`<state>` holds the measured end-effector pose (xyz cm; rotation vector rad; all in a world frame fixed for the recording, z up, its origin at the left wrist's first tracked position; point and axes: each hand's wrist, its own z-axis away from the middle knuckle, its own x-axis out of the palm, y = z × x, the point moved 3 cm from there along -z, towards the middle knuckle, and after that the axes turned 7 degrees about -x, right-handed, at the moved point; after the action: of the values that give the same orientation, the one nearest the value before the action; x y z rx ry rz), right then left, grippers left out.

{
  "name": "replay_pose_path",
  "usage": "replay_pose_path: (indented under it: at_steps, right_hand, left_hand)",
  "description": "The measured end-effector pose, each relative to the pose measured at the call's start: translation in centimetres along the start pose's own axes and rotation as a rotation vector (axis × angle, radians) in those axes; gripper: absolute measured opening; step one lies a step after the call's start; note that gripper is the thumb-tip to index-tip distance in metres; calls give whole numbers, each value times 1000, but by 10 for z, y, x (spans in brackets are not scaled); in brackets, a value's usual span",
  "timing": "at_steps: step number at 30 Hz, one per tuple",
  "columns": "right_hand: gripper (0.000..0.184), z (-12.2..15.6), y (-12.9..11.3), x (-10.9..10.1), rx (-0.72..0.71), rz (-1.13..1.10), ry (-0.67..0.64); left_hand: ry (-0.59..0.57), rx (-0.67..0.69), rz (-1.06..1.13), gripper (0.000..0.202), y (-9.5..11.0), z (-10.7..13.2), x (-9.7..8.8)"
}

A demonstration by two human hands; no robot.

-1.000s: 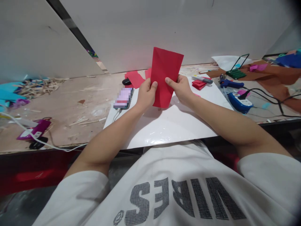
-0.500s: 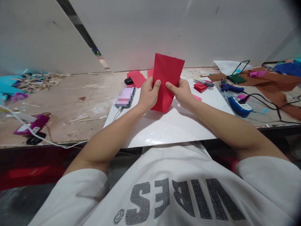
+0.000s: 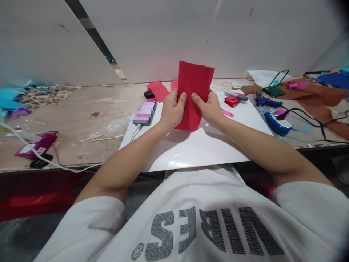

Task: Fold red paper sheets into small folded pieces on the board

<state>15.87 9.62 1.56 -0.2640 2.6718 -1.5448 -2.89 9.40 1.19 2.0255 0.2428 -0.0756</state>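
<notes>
A red sheet, maybe unfinished, is being pinched by the left hand and right hand; red pieces, maybe done, are being kept at three o'clock.

Near white board free — forearms both sides, red paper beyond

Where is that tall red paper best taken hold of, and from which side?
The red paper is probably best pinched at its long side edges, around mid-height, from left and right: it is thin, roughly upright and taller than wide. The left hand and right hand hold it there, thumbs on the near face.
</notes>
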Motion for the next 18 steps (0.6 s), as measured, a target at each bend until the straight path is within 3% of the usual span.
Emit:
replay_pose_path:
  at_steps: [7,18]
  right_hand:
    - [105,-1,4,1,-13,-6,4]
    - [87,-13,-2,-12,-108,-87,65]
  left_hand:
    - [-34,104,17,72,-1,3,0]
    - [-80,153,43,76,-4,4,4]
